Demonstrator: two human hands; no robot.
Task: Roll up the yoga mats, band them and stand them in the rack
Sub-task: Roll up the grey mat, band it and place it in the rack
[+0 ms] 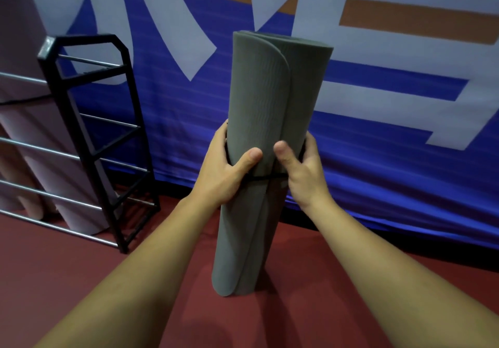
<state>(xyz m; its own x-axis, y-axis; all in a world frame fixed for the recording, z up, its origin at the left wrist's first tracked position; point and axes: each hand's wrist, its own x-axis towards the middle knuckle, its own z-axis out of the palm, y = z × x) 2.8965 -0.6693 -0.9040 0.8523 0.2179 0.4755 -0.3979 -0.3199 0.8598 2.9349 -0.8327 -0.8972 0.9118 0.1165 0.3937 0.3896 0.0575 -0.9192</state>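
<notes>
A rolled grey yoga mat [270,99] stands upright on the red floor in the middle of the view, leaning slightly. A thin black band [266,178] runs round its middle. My left hand [224,169] grips the roll from the left with the thumb across the front. My right hand [302,169] grips it from the right, thumb pressed on the front just above the band. The black rack [100,137] with silver rails stands to the left, apart from the mat.
Several pale pink rolled mats [46,174] lean inside the rack behind its rails. A blue, white and orange banner [391,91] covers the wall right behind the grey mat. Red floor [67,266] stretches in front of the rack.
</notes>
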